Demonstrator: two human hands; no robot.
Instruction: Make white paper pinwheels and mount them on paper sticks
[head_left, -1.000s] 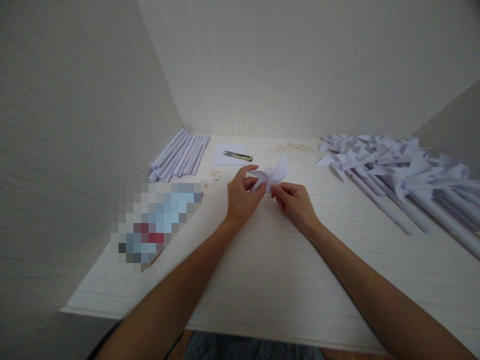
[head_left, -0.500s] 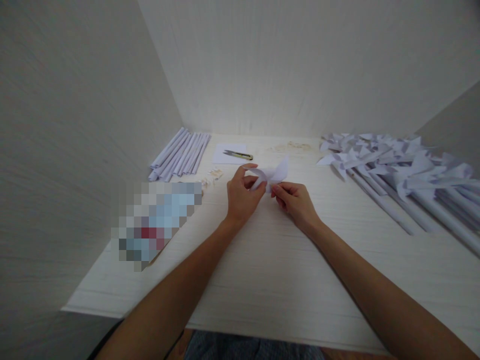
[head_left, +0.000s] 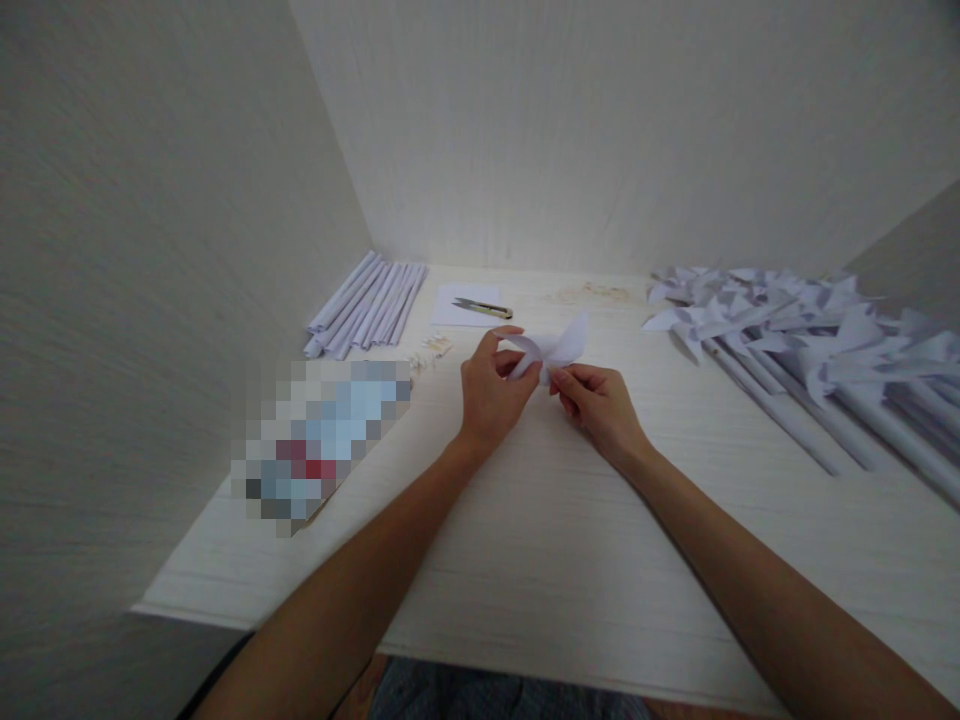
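Just in front of the clippers (head_left: 482, 307), from your head view, your left hand (head_left: 491, 392) and right hand (head_left: 600, 405) both pinch the folded paper piece (head_left: 559, 347); fingers hide its centre; since earlier, nothing has changed but slight framing.

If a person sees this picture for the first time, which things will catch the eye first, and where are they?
First, the two hands at the middle of the white table: the left hand and right hand pinch a folded white paper piece between them. Next, the big pile of finished paper pinwheels along the right side. A row of rolled paper sticks lies at the back left, small snips beside it.
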